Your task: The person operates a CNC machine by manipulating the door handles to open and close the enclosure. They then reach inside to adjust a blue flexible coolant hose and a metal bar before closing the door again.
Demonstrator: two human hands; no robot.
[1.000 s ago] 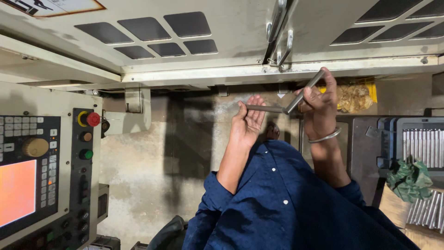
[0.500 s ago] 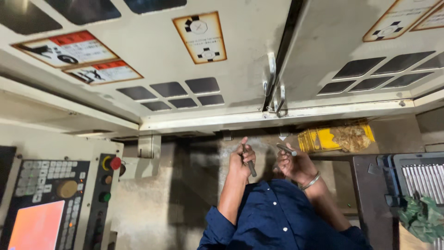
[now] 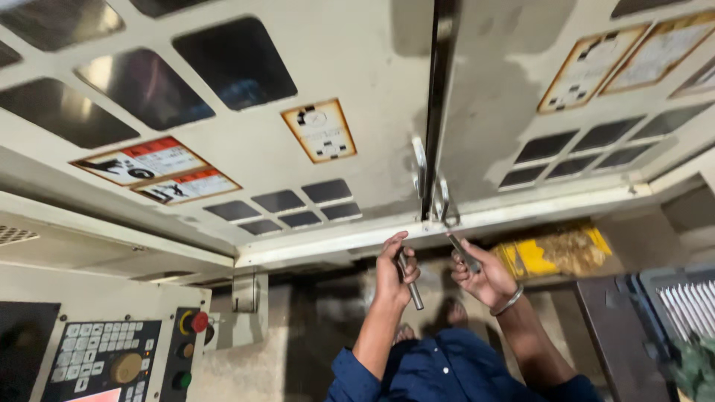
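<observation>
Steel shows in both hands: left hand [image 3: 393,274] grips 1 grey metal rod [image 3: 410,281], right hand [image 3: 485,277] pinches another short metal bar [image 3: 463,253], both below the closed cream machine doors [image 3: 357,89].

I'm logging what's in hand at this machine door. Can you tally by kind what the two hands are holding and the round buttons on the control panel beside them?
Metal rods: 2, one in the left hand at, one in the right hand at
Red round button: 1
Yellow round button: 1
Green round button: 1
Total: 5
</observation>
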